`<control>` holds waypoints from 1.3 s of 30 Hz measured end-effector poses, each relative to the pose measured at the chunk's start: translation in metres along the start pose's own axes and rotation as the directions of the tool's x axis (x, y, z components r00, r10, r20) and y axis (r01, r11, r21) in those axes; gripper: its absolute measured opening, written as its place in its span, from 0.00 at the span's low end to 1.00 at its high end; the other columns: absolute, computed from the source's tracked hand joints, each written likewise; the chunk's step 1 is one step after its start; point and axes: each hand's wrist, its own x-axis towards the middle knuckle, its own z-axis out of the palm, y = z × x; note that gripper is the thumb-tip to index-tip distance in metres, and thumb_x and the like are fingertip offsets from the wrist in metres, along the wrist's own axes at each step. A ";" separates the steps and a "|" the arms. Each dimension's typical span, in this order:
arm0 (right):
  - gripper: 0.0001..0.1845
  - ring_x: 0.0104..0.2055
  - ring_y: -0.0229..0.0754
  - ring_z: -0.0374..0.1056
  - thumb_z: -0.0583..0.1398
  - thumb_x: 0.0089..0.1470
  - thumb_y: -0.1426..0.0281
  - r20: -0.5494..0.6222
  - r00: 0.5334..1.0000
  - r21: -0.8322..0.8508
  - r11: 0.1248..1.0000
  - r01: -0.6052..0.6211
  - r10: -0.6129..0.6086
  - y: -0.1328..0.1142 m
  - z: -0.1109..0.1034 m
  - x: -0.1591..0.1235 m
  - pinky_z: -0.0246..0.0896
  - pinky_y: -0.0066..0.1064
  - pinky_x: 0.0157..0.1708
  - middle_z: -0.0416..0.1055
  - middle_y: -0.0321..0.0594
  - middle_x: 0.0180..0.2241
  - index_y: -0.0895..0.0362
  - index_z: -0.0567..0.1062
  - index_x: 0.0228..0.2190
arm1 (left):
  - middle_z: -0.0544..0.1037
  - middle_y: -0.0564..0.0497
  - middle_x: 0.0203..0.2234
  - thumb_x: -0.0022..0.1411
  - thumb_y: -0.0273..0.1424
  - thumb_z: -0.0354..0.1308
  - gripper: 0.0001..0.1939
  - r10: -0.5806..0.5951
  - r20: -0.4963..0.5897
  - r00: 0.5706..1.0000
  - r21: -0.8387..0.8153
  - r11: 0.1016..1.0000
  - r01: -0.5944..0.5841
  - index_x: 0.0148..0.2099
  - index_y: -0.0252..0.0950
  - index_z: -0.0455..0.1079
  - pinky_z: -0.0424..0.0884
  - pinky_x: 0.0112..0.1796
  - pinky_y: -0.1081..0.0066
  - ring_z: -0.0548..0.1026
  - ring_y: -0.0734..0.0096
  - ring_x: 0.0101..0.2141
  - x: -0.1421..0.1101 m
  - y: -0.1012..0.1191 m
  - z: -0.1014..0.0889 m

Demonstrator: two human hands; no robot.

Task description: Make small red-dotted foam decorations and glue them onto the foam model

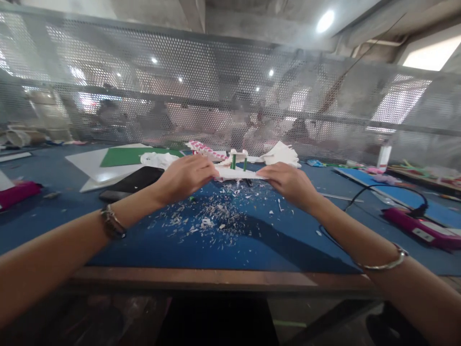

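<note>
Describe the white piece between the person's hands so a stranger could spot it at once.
On the blue tabletop, find the scatter of pale scraps. Just above it in the picture, a thin white piece runs from the left hand to the right hand. Unlike the fan-shaped white item behind, it is held at both ends.
</note>
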 end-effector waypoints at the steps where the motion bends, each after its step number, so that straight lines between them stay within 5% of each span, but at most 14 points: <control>1: 0.15 0.40 0.42 0.64 0.47 0.54 0.75 0.038 0.998 -0.023 0.999 0.040 -0.039 0.000 0.003 -0.004 0.58 0.34 0.37 0.71 0.42 0.39 0.57 0.73 0.36 | 0.74 0.42 0.30 0.61 0.27 0.42 0.14 0.061 0.036 0.998 0.056 0.996 -0.063 0.35 0.30 0.69 0.63 0.32 0.67 0.69 0.64 0.32 -0.004 0.003 0.002; 6: 0.12 0.41 0.45 0.63 0.52 0.50 0.77 0.288 0.936 -0.030 0.975 0.220 -0.202 -0.018 0.015 -0.025 0.59 0.38 0.39 0.68 0.49 0.39 0.61 0.71 0.36 | 0.75 0.48 0.26 0.58 0.22 0.47 0.11 0.322 0.240 0.916 -0.073 0.947 -0.314 0.29 0.33 0.69 0.64 0.28 0.70 0.70 0.66 0.29 -0.024 0.036 0.011; 10: 0.20 0.45 0.47 0.61 0.57 0.48 0.69 0.332 0.901 0.167 0.957 0.235 -0.279 -0.049 0.007 -0.030 0.57 0.39 0.44 0.65 0.50 0.44 0.62 0.66 0.44 | 0.75 0.48 0.28 0.58 0.25 0.48 0.08 0.217 0.334 0.917 -0.222 0.964 -0.147 0.34 0.33 0.69 0.64 0.28 0.72 0.72 0.68 0.28 -0.028 0.054 0.011; 15: 0.14 0.41 0.43 0.62 0.54 0.51 0.69 0.412 0.848 0.349 0.918 0.191 -0.333 -0.069 0.008 -0.020 0.59 0.34 0.40 0.66 0.47 0.40 0.61 0.68 0.40 | 0.73 0.51 0.26 0.58 0.28 0.49 0.08 0.070 0.393 0.917 -0.376 0.922 0.091 0.30 0.34 0.68 0.63 0.28 0.76 0.71 0.72 0.27 -0.028 0.057 0.007; 18: 0.13 0.41 0.42 0.62 0.55 0.50 0.68 0.384 0.860 0.393 0.902 0.178 -0.337 -0.068 0.014 -0.015 0.58 0.34 0.40 0.66 0.46 0.39 0.60 0.69 0.39 | 0.73 0.51 0.26 0.58 0.28 0.49 0.08 0.012 0.412 0.911 -0.414 0.893 0.176 0.30 0.34 0.68 0.63 0.28 0.77 0.71 0.73 0.28 -0.032 0.058 0.005; 23: 0.13 0.39 0.41 0.61 0.56 0.50 0.67 0.319 0.866 0.467 0.859 0.209 -0.384 -0.070 0.021 -0.011 0.58 0.30 0.39 0.66 0.45 0.37 0.61 0.70 0.37 | 0.73 0.50 0.28 0.60 0.29 0.45 0.12 -0.038 0.431 0.902 -0.428 0.871 0.241 0.30 0.34 0.69 0.63 0.32 0.75 0.71 0.71 0.30 -0.037 0.061 0.003; 30: 0.08 0.32 0.38 0.64 0.53 0.51 0.73 0.319 0.854 0.444 0.861 0.248 -0.411 -0.084 0.025 -0.005 0.57 0.27 0.32 0.69 0.42 0.31 0.60 0.73 0.30 | 0.71 0.53 0.25 0.50 0.26 0.54 0.03 -0.110 0.491 0.864 -0.416 0.842 0.344 0.26 0.34 0.67 0.63 0.30 0.76 0.69 0.72 0.29 -0.033 0.063 0.003; 39: 0.07 0.33 0.38 0.62 0.53 0.51 0.73 0.300 0.868 0.469 0.854 0.226 -0.395 -0.085 0.025 -0.007 0.57 0.28 0.32 0.67 0.41 0.30 0.60 0.71 0.29 | 0.70 0.52 0.27 0.50 0.25 0.53 0.02 -0.151 0.510 0.847 -0.458 0.786 0.415 0.27 0.35 0.66 0.63 0.32 0.74 0.68 0.71 0.31 -0.036 0.064 0.002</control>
